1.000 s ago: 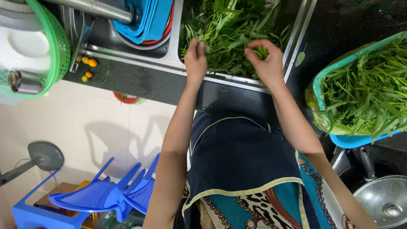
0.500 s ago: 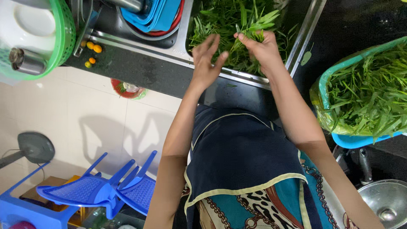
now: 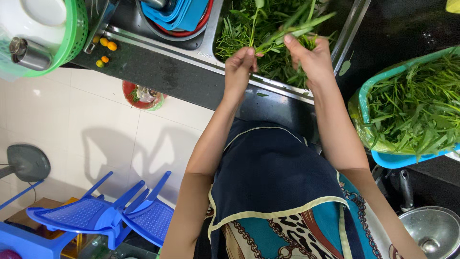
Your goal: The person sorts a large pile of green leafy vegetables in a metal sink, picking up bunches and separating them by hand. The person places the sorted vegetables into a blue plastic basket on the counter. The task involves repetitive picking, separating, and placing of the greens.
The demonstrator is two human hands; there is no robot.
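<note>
- Both hands have risen off the heap since the earlier frame, lifting a green stalk (image 3: 282, 32) clear of the sink (image 3: 209, 42) full of leafy greens (image 3: 239, 29).
- Sorted greens fill the teal basket (image 3: 378, 81) on the tabletop (image 3: 163, 76) (to the person's right).
- Right hand (image 3: 314, 60) closes its grip on the stalk; left hand (image 3: 241, 64) pinches its lower part.
- Picking over the stalk seems the step in hand; next calls for a firm snap or strip.
</note>
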